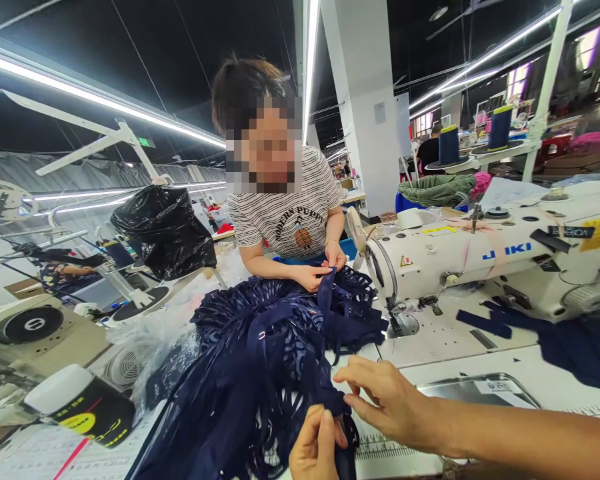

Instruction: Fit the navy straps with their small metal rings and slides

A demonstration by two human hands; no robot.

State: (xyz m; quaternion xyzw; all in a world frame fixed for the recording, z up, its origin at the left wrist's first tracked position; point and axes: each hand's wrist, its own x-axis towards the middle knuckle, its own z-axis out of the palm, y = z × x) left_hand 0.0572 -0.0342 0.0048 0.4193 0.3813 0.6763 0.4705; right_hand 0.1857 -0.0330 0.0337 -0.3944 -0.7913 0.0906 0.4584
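At the bottom, my left hand (314,445) pinches the edge of a navy garment (215,393) between thumb and fingers, and another fingertip shows beneath the cloth. My right hand (393,400) is just to the right, its fingers apart and their tips beside the gathered cloth; whether they touch it I cannot make out. The garment has thin straps with small metal rings and a cut-out, lace-like part. It spreads over the table in a dark heap. Across from me, a co-worker's hands (325,270) hold up a navy strip of the same cloth.
A JUKI sewing machine (505,250) stands at the right, with navy scraps (575,347) on its bed. A metal tray (480,387) lies near my right forearm. At left are a black-and-white container (83,403), clear plastic and a black bag (163,230).
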